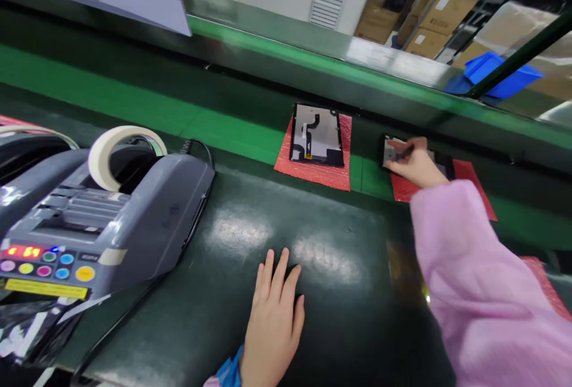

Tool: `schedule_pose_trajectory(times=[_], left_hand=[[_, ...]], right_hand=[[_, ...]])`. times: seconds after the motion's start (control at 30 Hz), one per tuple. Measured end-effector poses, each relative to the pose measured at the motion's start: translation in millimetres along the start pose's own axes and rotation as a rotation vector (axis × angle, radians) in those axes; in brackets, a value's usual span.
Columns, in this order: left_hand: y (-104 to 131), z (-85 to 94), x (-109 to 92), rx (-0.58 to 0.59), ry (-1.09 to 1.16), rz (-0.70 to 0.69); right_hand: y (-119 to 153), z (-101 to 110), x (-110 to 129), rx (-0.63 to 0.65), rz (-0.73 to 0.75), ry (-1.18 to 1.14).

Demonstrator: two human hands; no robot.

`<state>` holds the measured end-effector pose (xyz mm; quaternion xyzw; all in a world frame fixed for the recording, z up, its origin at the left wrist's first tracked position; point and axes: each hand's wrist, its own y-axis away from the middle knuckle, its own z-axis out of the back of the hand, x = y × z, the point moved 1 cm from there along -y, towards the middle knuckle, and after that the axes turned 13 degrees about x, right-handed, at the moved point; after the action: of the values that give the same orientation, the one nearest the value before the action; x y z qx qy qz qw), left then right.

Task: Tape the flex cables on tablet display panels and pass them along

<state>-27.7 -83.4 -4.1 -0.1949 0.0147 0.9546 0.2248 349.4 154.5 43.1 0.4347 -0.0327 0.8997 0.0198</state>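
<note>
From here, the right hand (pixel 417 164) bends over the panel (pixel 388 153) on its red sheet (pixel 403 189); whether it grips, I can't tell. Edge-only, light fingers would suit it. The left hand (pixel 270 330) lies open, nearer the person.

**Pink Sleeve (pixel 482 280) Against Dark-Green Table (pixel 205 309)**

A grey machine (pixel 165 208) carries a cream tape roll (pixel 102 161) and buttons (pixel 84 274) in pink, yellow, magenta, blue and orange; right of the machine, a silver-grey and black panel (pixel 326 131) tops a red sheet (pixel 313 180).
</note>
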Motion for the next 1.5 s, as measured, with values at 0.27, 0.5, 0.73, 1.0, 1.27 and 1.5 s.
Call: schedule_pose_trajectory(times=[0.27,0.5,0.73,1.0,1.27,1.5], left_hand=[[-1.3,-6.9,-3.2,-0.004,0.006,0.017],[-1.7,6.2,-4.8,0.035,0.351,-0.027],[-36.2,7.5,-40.3,0.392,1.467,-0.115],[-111.8,-7.0,-86.3,0.169,2.127,0.233],[-112.8,-22.7,-62.9,0.076,2.013,0.347],[-117.5,-19.0,-37.5,0.259,1.914,0.370]], right_hand=[[90.1,65.6,-50.0,0.213,-0.213,0.557],[53.6,43.9,-24.3,0.074,-0.204,0.774],[108.1,-1.5,93.1,0.060,-0.072,0.814],[171.8,-46.7,105.5,0.616,0.102,-0.045],[91.8,-24.2,19.3,0.187,-0.149,-0.063],[73.1,-29.0,20.0,0.258,-0.088,-0.202]])
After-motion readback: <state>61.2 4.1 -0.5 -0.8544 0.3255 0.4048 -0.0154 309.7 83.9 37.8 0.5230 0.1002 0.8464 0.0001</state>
